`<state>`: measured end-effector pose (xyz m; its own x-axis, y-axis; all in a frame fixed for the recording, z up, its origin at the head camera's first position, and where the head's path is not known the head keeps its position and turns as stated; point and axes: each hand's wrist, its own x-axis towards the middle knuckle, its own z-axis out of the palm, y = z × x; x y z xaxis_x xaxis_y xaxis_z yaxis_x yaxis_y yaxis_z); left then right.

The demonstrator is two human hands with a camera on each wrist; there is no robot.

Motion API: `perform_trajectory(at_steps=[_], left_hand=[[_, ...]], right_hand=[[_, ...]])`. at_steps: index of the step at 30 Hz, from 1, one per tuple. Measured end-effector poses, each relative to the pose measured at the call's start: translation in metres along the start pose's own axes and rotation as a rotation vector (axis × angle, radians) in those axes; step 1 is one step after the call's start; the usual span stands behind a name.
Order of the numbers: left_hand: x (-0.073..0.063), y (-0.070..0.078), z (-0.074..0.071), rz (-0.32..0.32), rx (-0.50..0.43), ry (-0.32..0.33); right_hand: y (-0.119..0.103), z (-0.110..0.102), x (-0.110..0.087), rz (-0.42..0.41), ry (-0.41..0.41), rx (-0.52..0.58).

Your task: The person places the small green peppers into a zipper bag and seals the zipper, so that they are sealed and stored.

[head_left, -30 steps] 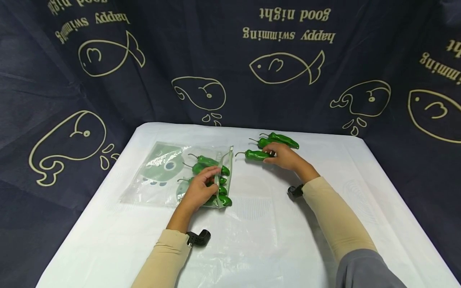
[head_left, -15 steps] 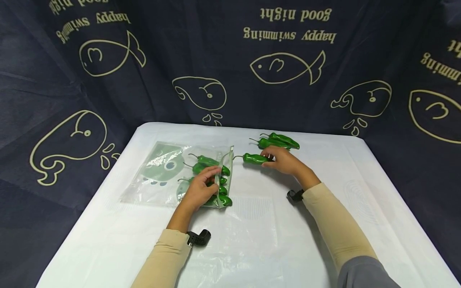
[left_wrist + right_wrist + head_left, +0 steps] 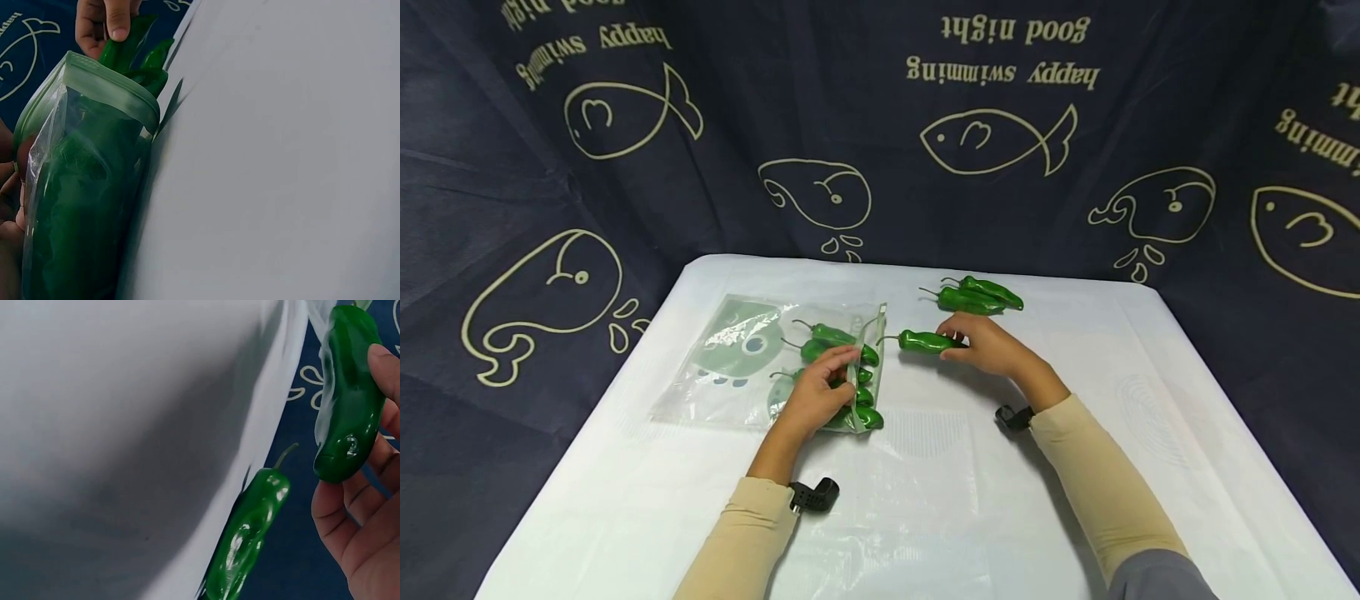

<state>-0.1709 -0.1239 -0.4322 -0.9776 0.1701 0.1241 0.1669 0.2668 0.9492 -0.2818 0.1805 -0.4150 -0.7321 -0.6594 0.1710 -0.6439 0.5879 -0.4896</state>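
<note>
While the right hand (image 3: 985, 345) pinches a green chili pepper (image 3: 921, 342), stem (image 3: 887, 338) toward a zip bag (image 3: 730, 404), the left hand (image 3: 818, 392) grips that bag at its mouth; bagged peppers (image 3: 832, 336) lie inside, two loose peppers (image 3: 964, 301) near the white table's (image 3: 940, 525) far edge.

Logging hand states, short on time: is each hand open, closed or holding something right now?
Left hand: holding the clear bag near its mouth.
Right hand: holding one green pepper by the end away from its stem.
</note>
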Motion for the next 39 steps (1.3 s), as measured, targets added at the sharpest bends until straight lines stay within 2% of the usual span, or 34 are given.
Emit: perform_trajectory(at_steps=[3, 6, 15, 39], left_hand=[[0.006, -0.017, 0.002, 0.004, -0.006, 0.011], [0.007, -0.022, 0.002, 0.017, -0.015, 0.018], [0.006, -0.017, 0.002, 0.028, -0.015, 0.040], [0.006, -0.018, 0.003, 0.040, -0.027, 0.042]], right_hand=[[-0.003, 0.002, -0.003, -0.006, -0.002, 0.003], [-0.007, 0.003, -0.006, -0.017, -0.009, 0.009], [-0.021, 0.007, -0.014, -0.077, -0.045, 0.009], [-0.040, 0.019, -0.025, -0.111, -0.085, -0.020]])
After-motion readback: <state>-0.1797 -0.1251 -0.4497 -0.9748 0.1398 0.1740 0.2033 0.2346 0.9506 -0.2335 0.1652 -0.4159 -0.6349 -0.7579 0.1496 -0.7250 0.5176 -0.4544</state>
